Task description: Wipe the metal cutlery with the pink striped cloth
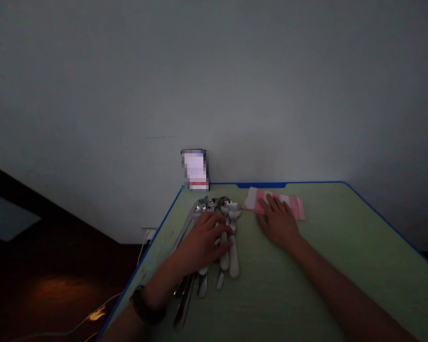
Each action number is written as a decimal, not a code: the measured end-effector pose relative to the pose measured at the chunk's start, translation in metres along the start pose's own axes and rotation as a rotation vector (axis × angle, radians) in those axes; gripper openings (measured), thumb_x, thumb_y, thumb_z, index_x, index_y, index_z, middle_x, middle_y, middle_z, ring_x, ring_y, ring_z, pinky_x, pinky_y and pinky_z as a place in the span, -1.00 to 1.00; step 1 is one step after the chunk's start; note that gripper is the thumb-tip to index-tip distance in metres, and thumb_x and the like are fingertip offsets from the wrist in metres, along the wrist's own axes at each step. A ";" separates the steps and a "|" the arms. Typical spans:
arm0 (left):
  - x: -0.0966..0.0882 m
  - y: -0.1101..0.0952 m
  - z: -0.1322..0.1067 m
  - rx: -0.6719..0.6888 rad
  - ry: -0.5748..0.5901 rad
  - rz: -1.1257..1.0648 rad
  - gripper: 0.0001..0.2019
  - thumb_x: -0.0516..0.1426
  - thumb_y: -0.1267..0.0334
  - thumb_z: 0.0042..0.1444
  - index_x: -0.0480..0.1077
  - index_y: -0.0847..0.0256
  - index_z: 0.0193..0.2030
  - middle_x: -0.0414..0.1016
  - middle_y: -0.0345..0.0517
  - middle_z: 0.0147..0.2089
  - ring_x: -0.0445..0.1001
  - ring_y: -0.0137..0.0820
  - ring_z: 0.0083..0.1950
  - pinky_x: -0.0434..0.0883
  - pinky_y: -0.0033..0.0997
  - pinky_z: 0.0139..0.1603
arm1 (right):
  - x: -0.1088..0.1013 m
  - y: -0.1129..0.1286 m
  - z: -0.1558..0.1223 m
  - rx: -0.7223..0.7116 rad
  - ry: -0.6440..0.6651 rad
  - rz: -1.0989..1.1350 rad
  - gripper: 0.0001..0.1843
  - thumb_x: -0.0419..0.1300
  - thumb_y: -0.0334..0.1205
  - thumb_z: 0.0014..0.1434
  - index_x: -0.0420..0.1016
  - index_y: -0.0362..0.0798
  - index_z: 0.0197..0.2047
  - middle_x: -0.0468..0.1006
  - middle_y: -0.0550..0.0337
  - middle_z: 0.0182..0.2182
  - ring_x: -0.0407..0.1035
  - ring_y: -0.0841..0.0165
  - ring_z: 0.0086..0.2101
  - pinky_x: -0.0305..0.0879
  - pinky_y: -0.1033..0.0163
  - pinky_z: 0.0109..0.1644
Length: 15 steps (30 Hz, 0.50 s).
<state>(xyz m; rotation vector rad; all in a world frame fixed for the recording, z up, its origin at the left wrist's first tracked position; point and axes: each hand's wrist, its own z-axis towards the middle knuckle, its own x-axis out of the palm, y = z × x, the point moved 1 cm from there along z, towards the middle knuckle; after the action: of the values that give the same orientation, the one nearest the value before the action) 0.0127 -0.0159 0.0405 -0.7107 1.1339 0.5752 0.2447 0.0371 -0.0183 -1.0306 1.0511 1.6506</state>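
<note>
Over a pile of cutlery sits my left hand (203,240), with a dark band at its wrist. Its fingers curve across the metal spoons (234,211), and the thumb and index finger are apart beside the pale spoon handles (234,261). I see no piece lifted; the hand hides the middle of the pile. My right hand (278,221) lies open with fingers spread on a folded pink-and-white cloth (297,209), to the right of the cutlery. Dark handles (183,304) stick out of the pile towards me.
A phone (196,170) with a lit, blurred screen leans on the wall at the back left of the table. The light green table (342,228) has a blue edge. On the floor at lower left, a white cable (109,300) runs beside the table.
</note>
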 end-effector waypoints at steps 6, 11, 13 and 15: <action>0.008 -0.041 0.015 -0.089 0.126 0.342 -0.67 0.02 0.00 0.09 0.43 0.23 -0.35 0.46 0.02 -0.33 0.35 -0.11 -0.15 0.25 -0.03 -0.05 | -0.011 -0.032 -0.020 0.037 0.001 -0.058 -0.42 -0.13 0.04 0.22 0.12 -0.02 0.24 0.08 0.00 0.25 -0.07 0.09 0.21 -0.16 -0.11 0.19; 0.014 -0.069 0.024 -0.121 0.149 0.400 -0.67 0.02 0.11 0.10 0.47 0.36 -0.29 0.50 0.15 -0.29 0.35 -0.04 -0.09 0.22 -0.02 -0.02 | -0.022 -0.050 -0.040 0.030 -0.062 -0.081 -0.47 -0.09 0.02 0.20 0.24 -0.05 0.15 0.21 -0.01 0.18 0.02 0.11 0.16 -0.10 -0.05 0.17; 0.013 -0.079 0.028 -0.147 0.200 0.401 -0.65 0.03 0.11 0.09 0.47 0.38 -0.24 0.51 0.17 -0.25 0.34 -0.03 -0.05 0.21 -0.03 0.01 | -0.027 -0.049 -0.043 0.039 -0.111 -0.077 -0.56 -0.06 -0.07 0.20 0.33 -0.05 0.07 0.26 -0.01 0.13 0.05 0.12 0.12 -0.07 -0.02 0.15; 0.013 -0.085 0.032 -0.181 0.258 0.392 -0.65 0.04 0.11 0.09 0.48 0.39 -0.24 0.52 0.17 -0.27 0.37 -0.04 -0.06 0.22 -0.05 -0.01 | -0.030 -0.048 -0.043 0.067 -0.159 -0.063 -0.64 -0.05 -0.19 0.19 0.40 -0.05 -0.01 0.30 0.00 0.07 0.09 0.13 0.08 -0.04 0.01 0.12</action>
<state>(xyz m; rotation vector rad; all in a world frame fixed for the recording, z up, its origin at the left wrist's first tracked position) 0.0989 -0.0462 0.0543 -0.7369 1.4900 0.9461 0.3057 0.0002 -0.0118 -0.8658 0.9528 1.6069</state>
